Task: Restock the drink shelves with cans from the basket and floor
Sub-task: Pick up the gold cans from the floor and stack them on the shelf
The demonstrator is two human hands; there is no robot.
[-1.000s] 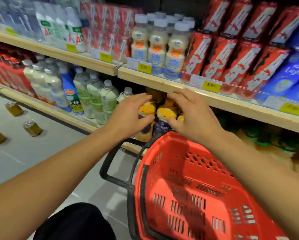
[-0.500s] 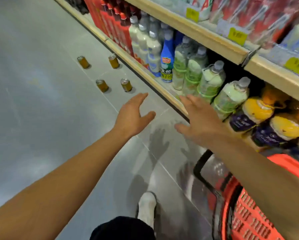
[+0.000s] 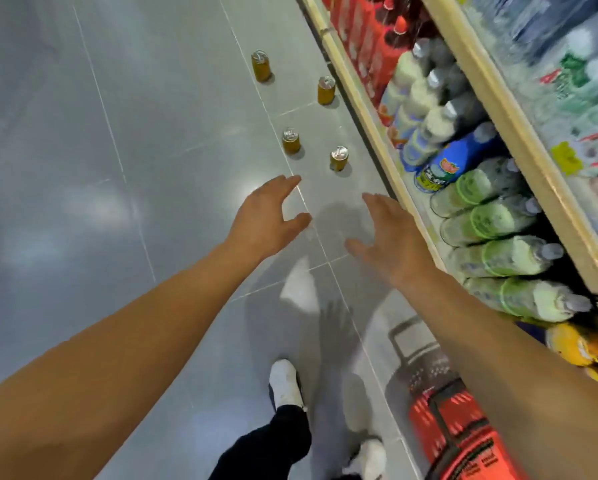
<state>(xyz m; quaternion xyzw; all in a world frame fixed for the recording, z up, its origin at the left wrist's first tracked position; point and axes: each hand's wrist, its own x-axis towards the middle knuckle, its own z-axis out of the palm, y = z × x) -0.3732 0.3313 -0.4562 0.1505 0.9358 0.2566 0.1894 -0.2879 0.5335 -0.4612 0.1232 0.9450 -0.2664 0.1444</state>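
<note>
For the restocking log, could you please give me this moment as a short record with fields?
left hand: open, holds nothing, reaching over the floor
right hand: open, holds nothing, beside the bottom shelf
cans on floor: four, upright, gold; nearest, then
red basket: on the floor, lower right, contents not visible
bottom shelf: stocked with bottles

This is a shop aisle: long wooden shelves (image 3: 370, 116) packed with rows of bottled drinks (image 3: 491, 223), yellow price tags (image 3: 566, 157) on the shelf edge, a red shopping basket (image 3: 463, 434), grey tiled floor (image 3: 117, 168).
</note>
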